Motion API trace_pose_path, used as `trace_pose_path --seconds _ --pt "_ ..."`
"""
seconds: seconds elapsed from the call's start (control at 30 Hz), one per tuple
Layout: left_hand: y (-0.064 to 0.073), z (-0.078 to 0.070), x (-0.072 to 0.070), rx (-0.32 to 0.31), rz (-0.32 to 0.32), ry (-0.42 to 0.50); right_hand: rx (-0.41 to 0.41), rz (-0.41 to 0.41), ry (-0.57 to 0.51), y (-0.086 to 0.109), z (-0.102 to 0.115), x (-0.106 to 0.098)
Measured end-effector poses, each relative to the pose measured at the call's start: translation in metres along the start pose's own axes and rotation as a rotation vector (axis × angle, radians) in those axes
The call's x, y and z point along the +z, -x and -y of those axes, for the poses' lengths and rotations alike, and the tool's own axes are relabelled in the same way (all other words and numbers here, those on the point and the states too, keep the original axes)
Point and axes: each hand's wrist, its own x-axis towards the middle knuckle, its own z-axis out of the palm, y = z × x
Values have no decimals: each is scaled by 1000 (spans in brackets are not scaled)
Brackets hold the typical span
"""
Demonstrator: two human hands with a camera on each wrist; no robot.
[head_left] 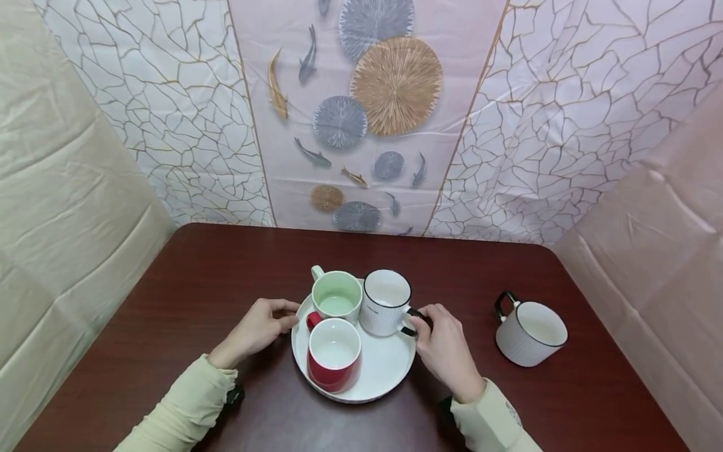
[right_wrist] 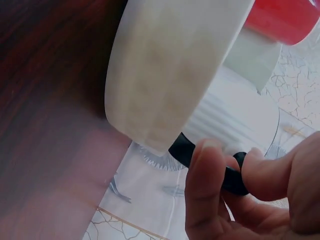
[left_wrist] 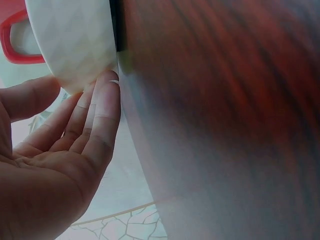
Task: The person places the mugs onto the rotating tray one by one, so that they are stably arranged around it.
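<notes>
A round white tray [head_left: 390, 370] on the table carries a pale green mug [head_left: 337, 295], a red mug with a white inside [head_left: 334, 361] and a white ribbed mug with a black rim [head_left: 384, 307]. My left hand [head_left: 262, 326] is at the tray's left edge; in the left wrist view its thumb and fingers [left_wrist: 102, 115] pinch that edge. On the other side, my right hand [head_left: 449, 345] pinches the white mug's black handle [right_wrist: 232, 181] between thumb and fingers. That mug stands at the tray's back right.
Another white mug with a black rim and handle [head_left: 531, 334] is on the dark wooden table [head_left: 226, 263] at the right, apart from the tray. A patterned cloth [head_left: 361, 157] hangs behind the table, with beige padded panels [head_left: 62, 220] at both sides.
</notes>
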Motion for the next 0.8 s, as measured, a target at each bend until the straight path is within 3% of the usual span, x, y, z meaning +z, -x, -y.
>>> trace_pose_path --seconds 0.2,0.53,0.67,0.8 --pt "1 -3 -1 3 -8 -5 41 63 -65 2 0 -1" --pt "2 -2 1 -10 -1 -13 25 63 -69 3 0 -2" --pt "1 -1 1 -20 2 4 5 37 -33 4 -2 -15" --pt "0 3 0 44 42 80 -18 -54 8 4 -9 -41"
